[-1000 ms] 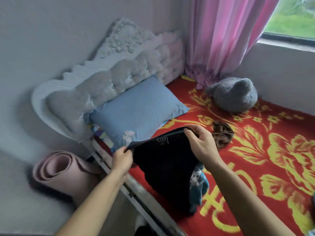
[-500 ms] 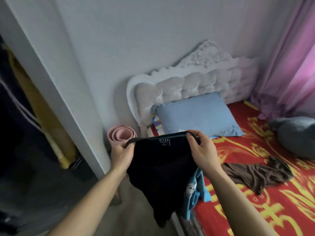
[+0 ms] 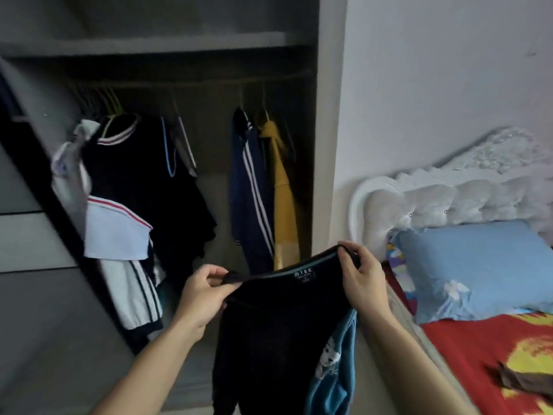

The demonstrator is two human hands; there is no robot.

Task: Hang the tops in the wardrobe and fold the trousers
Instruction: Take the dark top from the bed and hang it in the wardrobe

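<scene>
view swung to wardrobe (image 3: 185,175); pillow (image 3: 475,265) right.

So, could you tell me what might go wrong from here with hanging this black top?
The left hand and right hand both pinch the neckline of the black top, and neither holds a hanger, so freeing one hand could let it sag or drop. The blue garment dangling below the right hand might slip to the floor.

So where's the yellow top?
In the head view, the yellow top hangs at the right end of the rail in the wardrobe, right beside the navy striped jacket.
</scene>
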